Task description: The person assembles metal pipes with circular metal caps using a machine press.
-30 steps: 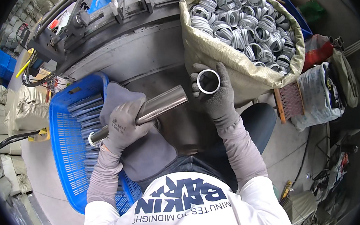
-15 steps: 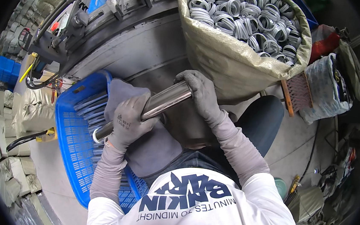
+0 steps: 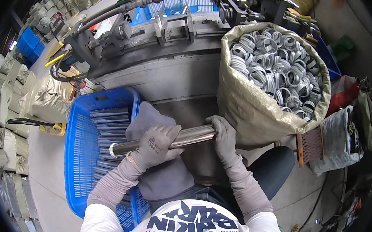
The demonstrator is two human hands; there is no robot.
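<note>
Both my hands, in grey gloves, grip a bundle of shiny metal tubes [image 3: 189,135] held across my lap. My left hand [image 3: 157,142] wraps round its middle, and my right hand [image 3: 223,139] closes over its right end. A white ring [image 3: 112,150] sits round the left end, above a blue plastic basket [image 3: 70,150]. Inside that basket lie several more metal tubes [image 3: 110,125]. A grey cloth pad [image 3: 162,181] covers my leg under the bundle. How many tubes I hold, I cannot tell.
A large woven sack [image 3: 257,107] full of white and grey rings [image 3: 283,65] stands at the right. Behind it all runs a dark metal machine frame [image 3: 156,47]. A wooden-edged woven stool [image 3: 309,146] is beside the sack. Wrapped packages [image 3: 13,140] are stacked at far left.
The view has shifted, so the sack, basket and machine appear lower and further right. The tubes lie nearer to level, and both hands still hold them.
</note>
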